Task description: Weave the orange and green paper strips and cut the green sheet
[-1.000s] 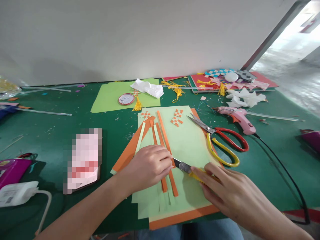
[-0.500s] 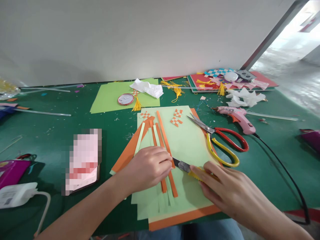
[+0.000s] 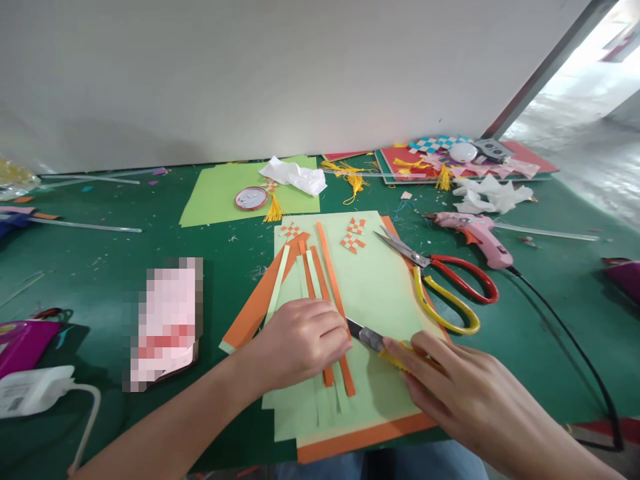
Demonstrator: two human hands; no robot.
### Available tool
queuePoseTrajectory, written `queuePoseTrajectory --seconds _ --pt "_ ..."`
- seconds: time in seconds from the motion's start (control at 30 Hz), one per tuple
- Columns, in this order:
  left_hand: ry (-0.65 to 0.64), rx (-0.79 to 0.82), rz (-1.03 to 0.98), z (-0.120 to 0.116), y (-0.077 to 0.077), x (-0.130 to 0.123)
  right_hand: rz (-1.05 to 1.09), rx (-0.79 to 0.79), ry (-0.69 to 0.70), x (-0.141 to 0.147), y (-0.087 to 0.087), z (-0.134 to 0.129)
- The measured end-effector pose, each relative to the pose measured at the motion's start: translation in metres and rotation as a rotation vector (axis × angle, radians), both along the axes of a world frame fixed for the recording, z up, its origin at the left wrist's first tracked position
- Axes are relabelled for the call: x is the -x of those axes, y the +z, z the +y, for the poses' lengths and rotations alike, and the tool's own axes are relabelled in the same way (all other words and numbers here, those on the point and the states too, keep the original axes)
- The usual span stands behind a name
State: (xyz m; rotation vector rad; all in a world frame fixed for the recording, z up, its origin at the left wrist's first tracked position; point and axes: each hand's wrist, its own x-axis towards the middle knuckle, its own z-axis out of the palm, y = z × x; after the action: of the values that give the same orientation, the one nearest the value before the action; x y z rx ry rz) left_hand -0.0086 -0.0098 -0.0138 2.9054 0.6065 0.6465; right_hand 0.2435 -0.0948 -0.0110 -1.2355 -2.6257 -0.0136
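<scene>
My right hand (image 3: 450,380) is wrapped round a yellow utility knife (image 3: 395,357), its blade out and pointing left. The blade's tip meets the edge of a long orange paper strip (image 3: 331,270) beside my left fingertips. My left hand (image 3: 307,343) is closed, fingers curled down on that strip; the fingertips' undersides are hidden. Under and around it lie more orange strips and pale green strips (image 3: 277,277), on pale green sheets (image 3: 380,287) with orange paper (image 3: 365,437) beneath. Small orange-and-white woven pieces (image 3: 353,243) rest near the sheet's top.
Scissors (image 3: 423,260) with red and yellow handles lie open at the right. Behind them is a pink glue gun (image 3: 475,237) with a black cord. A blurred-out phone (image 3: 167,320) is at the left. Crumpled tissue (image 3: 295,175) and a yellow tassel (image 3: 273,209) lie farther back.
My left hand has shifted slightly down and right, and the long strip's upper end has swung a little right. The knife has moved slightly down with my right hand.
</scene>
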Motion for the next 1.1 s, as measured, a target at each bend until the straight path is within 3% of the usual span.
queuePoseTrajectory --seconds 0.2,1.1 --pt "0.169 0.051 0.041 0.009 0.0 0.003 -0.002 0.021 -0.001 0.0 -0.003 0.0" --pt "0.181 0.124 0.128 0.011 0.001 0.004 -0.002 -0.03 -0.018 0.003 -0.003 0.002"
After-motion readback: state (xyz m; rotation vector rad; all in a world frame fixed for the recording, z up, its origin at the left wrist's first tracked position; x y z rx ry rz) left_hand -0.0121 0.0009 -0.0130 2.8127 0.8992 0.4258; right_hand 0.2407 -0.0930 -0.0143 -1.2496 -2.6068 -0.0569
